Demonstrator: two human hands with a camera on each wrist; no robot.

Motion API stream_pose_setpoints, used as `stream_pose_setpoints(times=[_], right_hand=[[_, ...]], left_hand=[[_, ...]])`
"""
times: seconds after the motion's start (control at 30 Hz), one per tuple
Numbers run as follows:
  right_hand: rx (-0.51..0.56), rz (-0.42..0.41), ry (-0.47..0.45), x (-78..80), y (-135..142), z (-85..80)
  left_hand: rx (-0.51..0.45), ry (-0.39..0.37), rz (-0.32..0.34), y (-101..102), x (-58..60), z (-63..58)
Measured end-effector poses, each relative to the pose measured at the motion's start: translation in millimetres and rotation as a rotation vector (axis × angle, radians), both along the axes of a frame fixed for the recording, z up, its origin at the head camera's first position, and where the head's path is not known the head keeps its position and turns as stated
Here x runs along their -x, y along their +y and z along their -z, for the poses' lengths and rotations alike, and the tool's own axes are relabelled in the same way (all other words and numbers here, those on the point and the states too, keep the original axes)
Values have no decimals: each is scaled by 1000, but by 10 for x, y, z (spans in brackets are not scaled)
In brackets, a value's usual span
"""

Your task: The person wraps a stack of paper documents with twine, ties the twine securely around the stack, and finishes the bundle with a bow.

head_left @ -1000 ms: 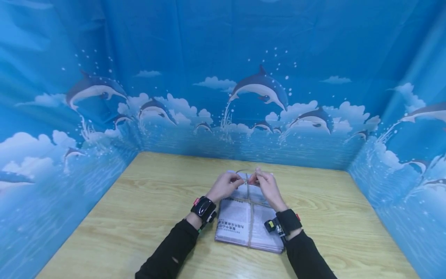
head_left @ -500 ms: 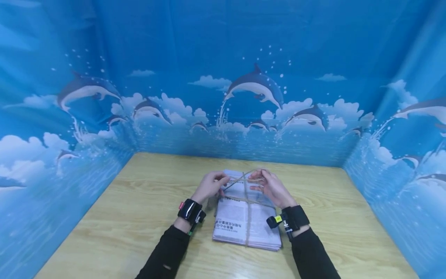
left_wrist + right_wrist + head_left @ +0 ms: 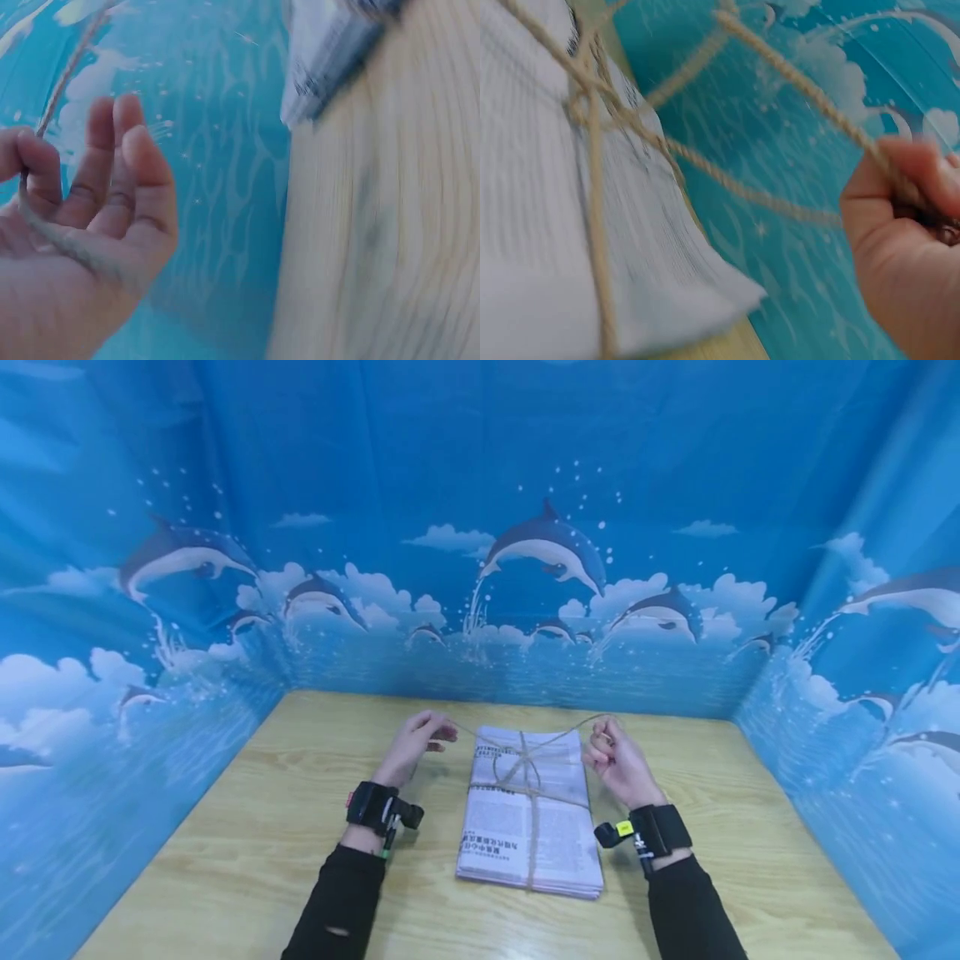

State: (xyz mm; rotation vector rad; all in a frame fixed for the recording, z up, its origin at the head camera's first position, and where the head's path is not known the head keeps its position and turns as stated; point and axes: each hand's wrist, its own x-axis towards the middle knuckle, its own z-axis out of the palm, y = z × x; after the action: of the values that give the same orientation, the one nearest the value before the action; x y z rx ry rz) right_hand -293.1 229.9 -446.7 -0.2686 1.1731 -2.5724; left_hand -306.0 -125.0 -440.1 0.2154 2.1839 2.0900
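Now I hold twine (image 3: 525, 758) ends pinched in left hand (image 3: 414, 745) and right hand (image 3: 615, 762) — uneven pull risks knot slipping off newspaper stack (image 3: 529, 827).

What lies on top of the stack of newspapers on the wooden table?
Brown twine crosses the stack of newspapers, knotted near its far end. Left hand and right hand each hold a strand. Under the stack is hidden.
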Motion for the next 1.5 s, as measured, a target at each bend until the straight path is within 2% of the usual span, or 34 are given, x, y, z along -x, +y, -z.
stream_pose_setpoints(times=[0.13,0.37,0.47,0.53,0.6,0.83,1.07,1.23,1.5], right_hand=[[-197,48,56,15,162,57],[-771,115,170,50,419,87],[-934,164,210,62,554,70],[-991,200,212,62,650,58],[-1026,218,207,59,739,53],[-1089,199,135,42,939,111],[-1017,204,57,54,1146,214],[-1052,240,47,-20,1228,194],[-1049,273,28,-87,1288,231]], left_hand=[[-219,-109,45,-64,30,37],[-602,-210,229,-162,37,100],[-679,-233,290,-181,44,122],[-659,-236,309,-186,56,144],[-598,-236,301,-196,67,173],[-400,-318,181,-310,85,291],[-259,-351,210,-479,87,300],[-149,-343,198,-508,87,317],[-69,-344,190,-537,31,345]])
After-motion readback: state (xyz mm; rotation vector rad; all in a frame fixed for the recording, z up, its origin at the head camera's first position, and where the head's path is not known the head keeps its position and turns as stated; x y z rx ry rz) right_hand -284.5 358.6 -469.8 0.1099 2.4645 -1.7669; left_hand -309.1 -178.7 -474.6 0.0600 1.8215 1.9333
